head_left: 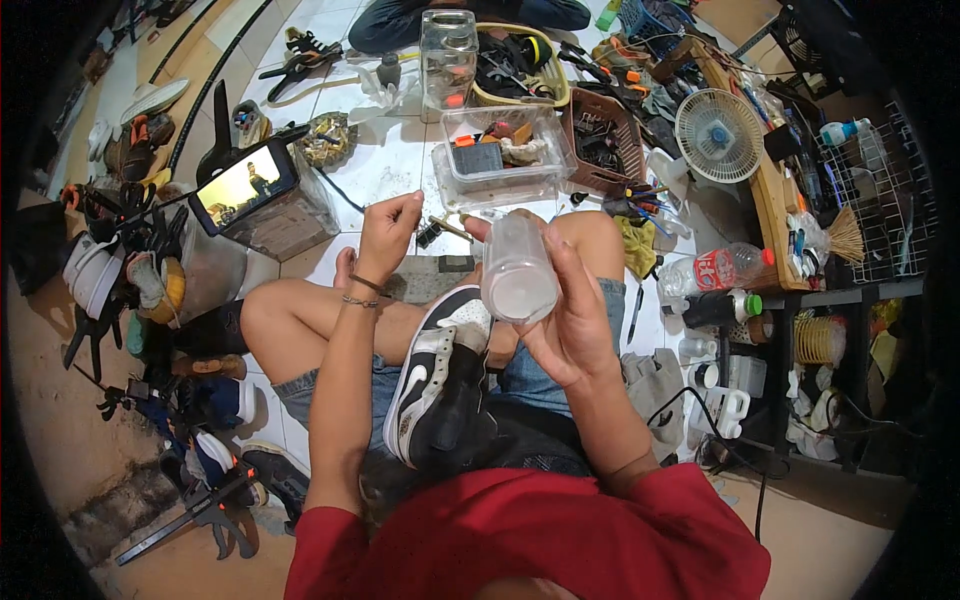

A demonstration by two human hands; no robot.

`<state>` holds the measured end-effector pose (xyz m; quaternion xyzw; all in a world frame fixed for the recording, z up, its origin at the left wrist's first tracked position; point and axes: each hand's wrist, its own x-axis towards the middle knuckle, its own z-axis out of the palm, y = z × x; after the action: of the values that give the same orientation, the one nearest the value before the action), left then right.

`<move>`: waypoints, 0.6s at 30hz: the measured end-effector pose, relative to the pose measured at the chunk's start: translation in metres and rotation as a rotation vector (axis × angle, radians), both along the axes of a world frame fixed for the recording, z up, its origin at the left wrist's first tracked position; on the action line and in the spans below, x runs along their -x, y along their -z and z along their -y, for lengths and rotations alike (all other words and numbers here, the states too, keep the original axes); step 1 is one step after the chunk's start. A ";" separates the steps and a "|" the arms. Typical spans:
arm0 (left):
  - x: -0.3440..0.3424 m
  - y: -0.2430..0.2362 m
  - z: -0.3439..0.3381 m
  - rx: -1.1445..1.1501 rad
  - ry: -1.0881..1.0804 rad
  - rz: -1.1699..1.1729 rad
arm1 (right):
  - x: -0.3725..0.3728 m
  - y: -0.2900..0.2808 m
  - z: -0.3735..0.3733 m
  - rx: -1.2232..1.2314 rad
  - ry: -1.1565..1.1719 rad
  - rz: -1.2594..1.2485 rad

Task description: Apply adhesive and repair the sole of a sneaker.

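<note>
My left hand (390, 230) is raised over the white floor left of centre, fingers curled and closed; whether they hold something small I cannot make out. Just right of it lies a small dark object with a light stick (430, 235). My right hand (568, 335) grips a translucent plastic cup (520, 280), tilted, with its round base toward me and its far end partly hiding my fingers. A black and white sneaker (420, 390) rests in my lap between my forearms, below the cup.
Clear tubs (500, 172) and crates (600, 140) of tools stand ahead. A phone (243, 185) sits at left among shoes (95, 260) and clamps (220, 520). At right are a fan (718, 135), bottles (720, 305) and a black rack (850, 370). Someone's crossed legs (390, 25) show beyond.
</note>
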<state>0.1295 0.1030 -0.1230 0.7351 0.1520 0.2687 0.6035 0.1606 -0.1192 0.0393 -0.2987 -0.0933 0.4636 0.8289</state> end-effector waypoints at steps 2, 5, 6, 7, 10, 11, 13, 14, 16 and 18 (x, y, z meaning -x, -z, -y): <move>0.000 -0.001 0.000 -0.008 0.004 -0.018 | 0.000 -0.001 0.001 -0.012 -0.014 0.001; 0.000 -0.001 0.001 -0.008 -0.005 -0.018 | 0.000 -0.001 0.002 -0.028 0.010 0.022; 0.000 -0.001 0.001 -0.007 -0.005 -0.019 | 0.000 -0.002 0.002 -0.043 0.008 0.018; 0.000 -0.002 0.000 -0.028 -0.005 -0.022 | 0.001 -0.003 0.003 -0.058 0.006 0.014; 0.001 -0.004 0.001 -0.050 -0.016 -0.037 | 0.005 -0.009 0.001 0.031 0.044 0.042; 0.001 -0.004 0.001 -0.051 -0.026 -0.046 | 0.004 -0.013 0.001 0.032 0.044 0.042; -0.001 0.002 0.000 -0.043 -0.021 -0.029 | 0.003 -0.022 0.003 0.045 -0.022 0.197; -0.002 0.001 0.000 -0.035 -0.014 -0.012 | 0.003 -0.028 0.003 0.045 -0.021 0.196; -0.003 0.000 0.001 -0.035 -0.016 -0.023 | 0.002 -0.038 0.003 0.109 0.090 0.526; -0.005 0.001 0.003 -0.031 -0.010 -0.026 | -0.009 -0.049 0.008 0.073 0.010 0.591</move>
<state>0.1347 0.1002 -0.1240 0.7470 0.1593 0.2646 0.5887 0.1694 -0.1275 0.0887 -0.4507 -0.3125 0.3553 0.7570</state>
